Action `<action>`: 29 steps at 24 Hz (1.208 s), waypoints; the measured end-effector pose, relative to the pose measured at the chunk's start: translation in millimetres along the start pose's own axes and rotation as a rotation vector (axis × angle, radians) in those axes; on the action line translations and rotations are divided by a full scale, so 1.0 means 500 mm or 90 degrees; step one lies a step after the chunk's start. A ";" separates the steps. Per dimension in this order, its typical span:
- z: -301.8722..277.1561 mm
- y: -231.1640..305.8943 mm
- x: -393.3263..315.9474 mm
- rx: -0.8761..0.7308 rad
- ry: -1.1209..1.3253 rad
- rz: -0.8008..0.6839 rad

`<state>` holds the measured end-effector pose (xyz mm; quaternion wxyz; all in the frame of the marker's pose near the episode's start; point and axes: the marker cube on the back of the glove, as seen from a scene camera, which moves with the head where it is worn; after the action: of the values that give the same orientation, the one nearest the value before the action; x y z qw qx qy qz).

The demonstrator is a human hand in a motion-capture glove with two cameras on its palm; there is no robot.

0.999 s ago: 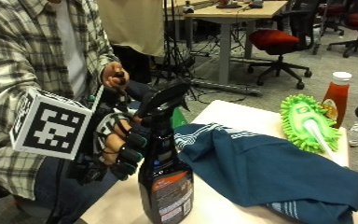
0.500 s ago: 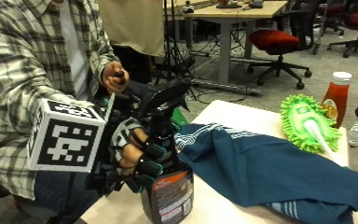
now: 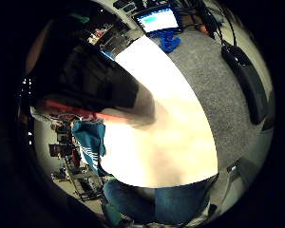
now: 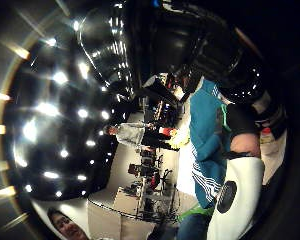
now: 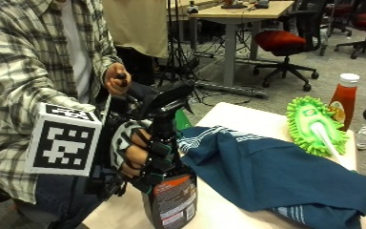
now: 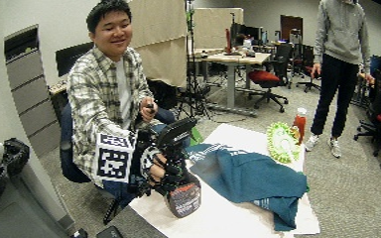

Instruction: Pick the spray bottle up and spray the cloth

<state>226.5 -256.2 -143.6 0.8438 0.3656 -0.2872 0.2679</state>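
A black spray bottle (image 5: 170, 195) with an orange-edged label stands at the near corner of the white table (image 5: 246, 121). My gloved right hand (image 5: 138, 157) grips its neck, fingers curled round just under the black trigger head (image 5: 167, 98). The nozzle points toward the teal cloth (image 5: 278, 174), which lies spread over the table beside the bottle. The bottle (image 6: 180, 191), the hand (image 6: 156, 166) and the cloth (image 6: 256, 176) also show in the wide outside view. The bottle's dark body (image 3: 90, 83) fills much of the little finger side palm view. The cloth (image 4: 205, 130) shows in the thumb side palm view.
A green fluffy duster (image 5: 313, 124) lies at the table's far side, with a red ketchup bottle (image 5: 343, 98) standing behind it. The person's bare left hand (image 5: 116, 81) holds a small black object. A red office chair (image 5: 284, 43) and a desk stand beyond.
My hand has closed round the bottle's neck; a second ago it was beside the bottle with the fingers only reaching it. The bottle and cloth stay in place.
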 end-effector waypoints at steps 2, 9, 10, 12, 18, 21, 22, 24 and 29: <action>-0.004 0.001 0.000 0.009 0.009 -0.006; -0.018 0.012 0.007 0.060 0.041 -0.015; -0.021 0.013 0.008 0.064 0.047 -0.014; -0.027 0.016 0.009 0.067 0.058 -0.013; -0.044 0.033 0.014 0.089 0.058 -0.021; -0.052 0.045 0.014 0.086 0.034 -0.027; -0.055 0.050 0.012 0.083 0.029 -0.030; -0.062 0.056 0.007 0.079 0.021 -0.038; -0.077 0.077 0.002 0.071 0.012 -0.054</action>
<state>213.0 -203.7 -146.8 0.8355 0.4213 -0.2480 0.2511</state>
